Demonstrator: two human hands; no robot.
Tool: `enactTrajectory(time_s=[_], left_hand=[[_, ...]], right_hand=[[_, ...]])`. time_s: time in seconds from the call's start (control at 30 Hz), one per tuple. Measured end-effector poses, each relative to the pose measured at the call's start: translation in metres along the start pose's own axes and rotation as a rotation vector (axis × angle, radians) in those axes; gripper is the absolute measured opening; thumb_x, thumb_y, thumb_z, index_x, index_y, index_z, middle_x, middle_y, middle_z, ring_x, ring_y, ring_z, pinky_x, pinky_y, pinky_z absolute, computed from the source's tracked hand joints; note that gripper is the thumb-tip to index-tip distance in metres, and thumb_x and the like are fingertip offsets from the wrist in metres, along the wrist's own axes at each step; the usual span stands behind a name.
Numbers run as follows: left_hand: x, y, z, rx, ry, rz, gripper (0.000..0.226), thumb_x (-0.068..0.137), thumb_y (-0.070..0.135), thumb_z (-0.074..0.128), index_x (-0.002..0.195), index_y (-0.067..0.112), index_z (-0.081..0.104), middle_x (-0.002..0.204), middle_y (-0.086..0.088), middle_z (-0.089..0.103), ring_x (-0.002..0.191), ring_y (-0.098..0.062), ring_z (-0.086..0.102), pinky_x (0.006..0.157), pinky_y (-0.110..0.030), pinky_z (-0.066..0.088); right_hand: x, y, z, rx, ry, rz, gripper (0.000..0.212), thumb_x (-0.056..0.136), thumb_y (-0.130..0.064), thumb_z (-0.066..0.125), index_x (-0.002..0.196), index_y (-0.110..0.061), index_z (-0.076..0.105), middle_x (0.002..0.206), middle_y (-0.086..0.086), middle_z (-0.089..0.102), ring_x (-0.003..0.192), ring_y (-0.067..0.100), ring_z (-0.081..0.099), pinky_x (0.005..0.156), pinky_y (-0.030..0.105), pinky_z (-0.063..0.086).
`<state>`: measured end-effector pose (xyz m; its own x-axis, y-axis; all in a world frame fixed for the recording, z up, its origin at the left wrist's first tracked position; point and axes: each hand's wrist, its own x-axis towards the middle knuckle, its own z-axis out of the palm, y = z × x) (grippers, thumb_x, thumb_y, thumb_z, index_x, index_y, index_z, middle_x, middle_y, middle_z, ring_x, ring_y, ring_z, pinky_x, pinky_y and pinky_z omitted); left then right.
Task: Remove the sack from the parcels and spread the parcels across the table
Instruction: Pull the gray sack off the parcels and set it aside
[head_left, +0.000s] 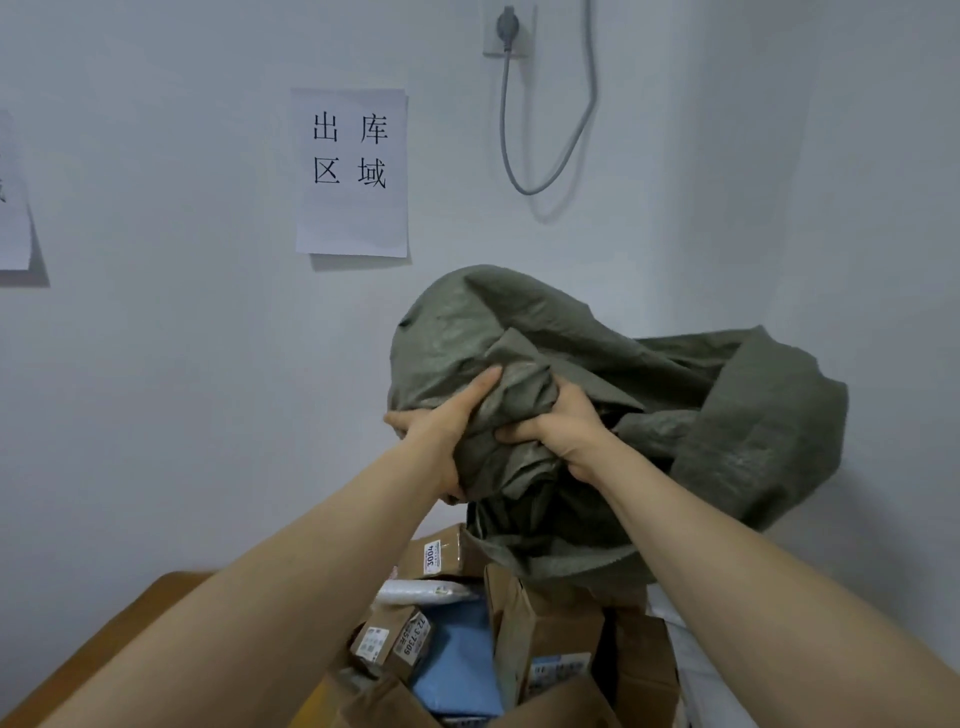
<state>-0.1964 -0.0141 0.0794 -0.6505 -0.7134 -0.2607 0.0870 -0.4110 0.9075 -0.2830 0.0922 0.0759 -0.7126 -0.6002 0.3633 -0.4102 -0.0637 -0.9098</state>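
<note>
A grey-green woven sack (727, 415) hangs bunched up in the air in front of the wall. My left hand (441, 431) and my right hand (561, 431) both grip its crumpled fabric, side by side. Below the sack lies a heap of parcels (519, 634): brown cardboard boxes with labels, one box marked 3004 (436, 556), a smaller labelled box (392, 642), a blue flat package (457, 660) and a white padded bag (426, 592). The sack's lower edge still drapes over the back of the heap.
A brown wooden table (130, 618) shows at the lower left under my left forearm. On the wall are a paper sign (352, 171), another sheet (13, 208) at the far left, and a socket with a grey cable (545, 130).
</note>
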Motion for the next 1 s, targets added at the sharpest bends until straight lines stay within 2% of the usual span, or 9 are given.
enactTrajectory(time_s=[0.13, 0.23, 0.4, 0.53, 0.7, 0.8, 0.87, 0.93, 1.0], left_hand=[[0.009, -0.012, -0.003, -0.164, 0.072, 0.024, 0.089, 0.052, 0.031, 0.091, 0.125, 0.017, 0.042, 0.12, -0.016, 0.056, 0.103, -0.043, 0.059, 0.08, -0.065, 0.049], [0.017, -0.009, -0.015, -0.199, 0.228, 0.135, 0.052, 0.073, 0.01, 0.078, 0.118, 0.002, 0.053, 0.119, -0.02, 0.06, 0.105, -0.037, 0.061, 0.087, -0.052, 0.051], [0.023, 0.005, -0.03, -0.253, 0.251, 0.171, 0.052, 0.072, 0.005, 0.076, 0.119, 0.0, 0.053, 0.118, -0.02, 0.06, 0.102, -0.037, 0.062, 0.087, -0.059, 0.049], [0.023, 0.008, -0.039, -0.288, 0.237, 0.17, 0.056, 0.072, 0.002, 0.076, 0.122, 0.0, 0.052, 0.12, -0.019, 0.06, 0.101, -0.038, 0.062, 0.083, -0.059, 0.05], [0.02, 0.004, -0.034, -0.27, 0.165, 0.157, 0.05, 0.075, 0.003, 0.073, 0.12, 0.003, 0.052, 0.116, -0.018, 0.061, 0.1, -0.036, 0.063, 0.076, -0.049, 0.051], [0.019, -0.002, -0.032, -0.167, 0.145, 0.216, 0.04, 0.074, -0.001, 0.073, 0.11, 0.001, 0.056, 0.112, -0.019, 0.063, 0.095, -0.035, 0.064, 0.081, -0.046, 0.053], [0.018, -0.005, -0.033, 0.028, 0.15, 0.343, 0.043, 0.068, 0.002, 0.074, 0.108, 0.003, 0.058, 0.109, -0.017, 0.064, 0.096, -0.034, 0.063, 0.085, -0.043, 0.053], [0.018, -0.004, -0.034, 0.301, 0.135, 0.503, 0.067, 0.058, 0.013, 0.076, 0.12, 0.01, 0.053, 0.112, -0.012, 0.063, 0.103, -0.034, 0.061, 0.09, -0.045, 0.053], [0.018, -0.003, -0.035, 0.549, 0.088, 0.636, 0.091, 0.059, 0.016, 0.078, 0.14, 0.014, 0.035, 0.127, -0.01, 0.056, 0.115, -0.034, 0.054, 0.097, -0.046, 0.048]], right_hand=[[-0.003, -0.003, 0.004, -0.2, -0.11, -0.004, 0.064, 0.068, -0.002, 0.082, 0.124, -0.015, 0.054, 0.112, 0.002, 0.063, 0.111, 0.022, 0.059, 0.089, 0.029, 0.045], [-0.006, -0.016, 0.013, -0.577, -0.272, -0.008, 0.1, 0.072, -0.039, 0.081, 0.149, -0.019, 0.021, 0.146, 0.005, 0.041, 0.133, 0.023, 0.042, 0.105, 0.033, 0.037], [-0.065, -0.034, -0.009, -1.526, 0.084, -0.358, 0.124, 0.068, -0.066, 0.068, 0.15, -0.027, -0.016, 0.159, 0.015, -0.008, 0.146, 0.036, -0.007, 0.112, 0.057, -0.002], [-0.085, 0.002, -0.057, -1.616, 0.174, 0.008, 0.145, 0.064, -0.051, 0.08, 0.133, -0.031, -0.046, 0.134, 0.015, -0.058, 0.126, 0.038, -0.05, 0.089, 0.072, -0.026], [-0.061, 0.059, -0.112, -1.051, 0.443, 0.23, 0.129, 0.077, -0.02, 0.077, 0.141, -0.036, -0.034, 0.139, 0.011, -0.053, 0.145, 0.042, 0.008, 0.103, 0.052, 0.04], [-0.042, 0.071, -0.137, -0.136, 0.688, 0.461, 0.084, 0.089, -0.006, 0.063, 0.152, -0.013, 0.009, 0.157, 0.02, 0.012, 0.131, 0.039, 0.041, 0.101, 0.045, 0.041], [-0.031, 0.07, -0.145, 0.471, 0.707, 0.515, 0.039, 0.095, -0.011, 0.054, 0.134, -0.007, 0.048, 0.129, 0.011, 0.056, 0.105, 0.032, 0.063, 0.081, 0.04, 0.055], [-0.02, 0.06, -0.14, 0.795, 0.603, 0.495, 0.026, 0.095, -0.022, 0.046, 0.111, -0.011, 0.064, 0.108, 0.012, 0.067, 0.081, 0.026, 0.07, 0.067, 0.038, 0.059], [-0.007, 0.041, -0.131, 0.881, 0.516, 0.448, 0.026, 0.084, -0.019, 0.045, 0.098, -0.014, 0.066, 0.099, 0.011, 0.068, 0.085, 0.027, 0.066, 0.084, 0.042, 0.054]])
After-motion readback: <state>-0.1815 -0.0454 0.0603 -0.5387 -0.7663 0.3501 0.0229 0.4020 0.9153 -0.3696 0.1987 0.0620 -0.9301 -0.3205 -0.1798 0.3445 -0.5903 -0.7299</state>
